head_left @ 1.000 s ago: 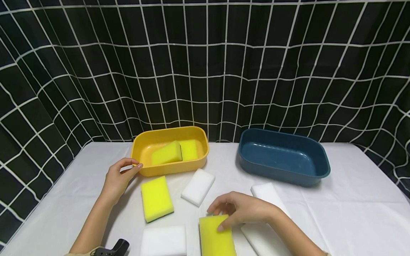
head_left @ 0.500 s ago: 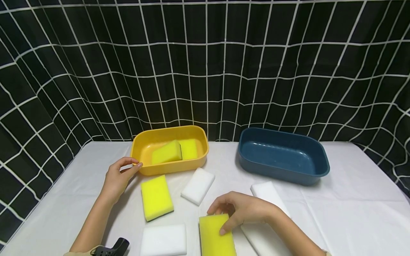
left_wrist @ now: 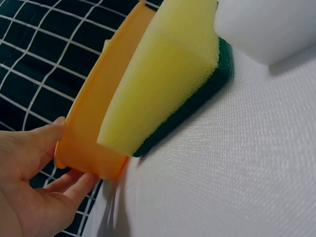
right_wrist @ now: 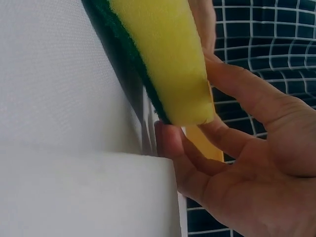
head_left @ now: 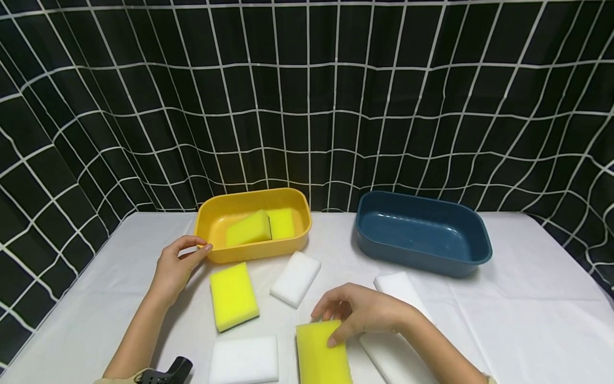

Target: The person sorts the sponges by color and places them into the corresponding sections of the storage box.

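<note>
My left hand [head_left: 175, 269] pinches the left front corner of a yellow plastic basin [head_left: 268, 250]. In the left wrist view its thumb is on the rim and its fingers are against the outside. Two yellow sponges [head_left: 249, 229] lie in that basin. With my right hand [head_left: 362, 314] I hold a yellow sponge [head_left: 322, 354] with a green scouring layer beneath. The right wrist view shows the thumb on the yellow top and fingertips at the green lower edge [right_wrist: 160, 111]. Another yellow sponge [head_left: 234, 297] lies in front of the basin, near my left hand.
A dark blue basin [head_left: 422, 260] stands at the back right with nothing in it. Several white foam blocks lie on the white cloth: one by the yellow basin [head_left: 296, 279], one at the front [head_left: 244, 360], others under my right forearm [head_left: 398, 360]. A black grid curtain [head_left: 307, 106] hangs behind.
</note>
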A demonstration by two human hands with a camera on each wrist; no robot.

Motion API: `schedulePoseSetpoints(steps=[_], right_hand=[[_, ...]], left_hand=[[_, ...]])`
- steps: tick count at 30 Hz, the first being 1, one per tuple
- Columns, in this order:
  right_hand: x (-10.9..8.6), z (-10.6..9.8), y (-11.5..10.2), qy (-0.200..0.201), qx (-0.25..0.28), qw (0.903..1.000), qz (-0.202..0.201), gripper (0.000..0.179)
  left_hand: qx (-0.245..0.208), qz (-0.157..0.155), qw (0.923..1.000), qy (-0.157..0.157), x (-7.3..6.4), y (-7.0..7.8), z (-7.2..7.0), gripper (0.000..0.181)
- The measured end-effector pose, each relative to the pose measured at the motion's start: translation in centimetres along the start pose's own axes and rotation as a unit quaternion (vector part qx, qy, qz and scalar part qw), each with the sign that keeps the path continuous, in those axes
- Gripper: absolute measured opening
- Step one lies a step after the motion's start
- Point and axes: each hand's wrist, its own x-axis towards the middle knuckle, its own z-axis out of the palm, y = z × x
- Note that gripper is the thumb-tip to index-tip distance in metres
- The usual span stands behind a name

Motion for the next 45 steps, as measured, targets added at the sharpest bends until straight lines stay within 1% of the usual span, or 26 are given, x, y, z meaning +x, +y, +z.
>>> schedulePoseSetpoints(steps=[2, 5, 10, 14, 18, 24, 27, 32, 35, 41, 45], right_hand=[[-0.1, 0.0, 0.0, 0.005, 0.004, 1.0000, 0.000, 0.036], [-0.1, 0.0, 0.1, 0.001, 0.024, 0.9997, 0.004, 0.034], [-0.2, -0.1, -0.1, -0.021, 0.050, 0.9985, 0.007, 0.032], [-0.4, -0.3, -0.3, -0.037, 0.041, 0.9984, -0.010, 0.029], [-0.7, -0.7, -0.4, -0.042, 0.028, 0.9983, -0.030, 0.026], [-1.1, -1.2, -0.7, -0.033, 0.020, 0.9989, -0.028, 0.024], [-1.3, -1.5, -0.8, -0.031, 0.013, 0.9989, -0.033, 0.025], [-1.4, -1.7, -1.0, -0.015, -0.012, 0.9985, -0.052, 0.025], [-1.4, -1.9, -1.0, -0.004, -0.016, 0.9979, -0.063, 0.026], [-1.6, -2.2, -1.2, 0.024, -0.004, 0.9985, -0.048, 0.027], [-1.6, -2.3, -1.2, 0.045, 0.016, 0.9981, -0.040, 0.031]], left_hand=[[0.000, 0.001, 1.0000, -0.001, 0.0, 0.0, 0.0, 0.035], [0.001, 0.000, 1.0000, -0.001, 0.1, 0.0, 0.0, 0.035], [0.001, 0.001, 1.0000, 0.000, 0.1, 0.0, 0.0, 0.035], [-0.002, 0.007, 1.0000, -0.001, 0.2, -0.1, 0.0, 0.036], [0.000, 0.004, 1.0000, 0.000, 0.2, 0.0, 0.0, 0.035], [0.002, -0.003, 1.0000, -0.002, 0.1, 0.1, 0.0, 0.035], [0.001, -0.003, 1.0000, -0.003, 0.1, 0.1, 0.0, 0.035], [0.000, -0.004, 1.0000, -0.003, 0.2, -0.1, 0.0, 0.036], [-0.001, -0.006, 1.0000, -0.002, 0.1, -0.1, 0.0, 0.036], [-0.002, -0.003, 1.0000, -0.001, 0.1, -0.1, 0.0, 0.035], [-0.001, -0.002, 1.0000, 0.000, 0.0, -0.1, 0.0, 0.035]])
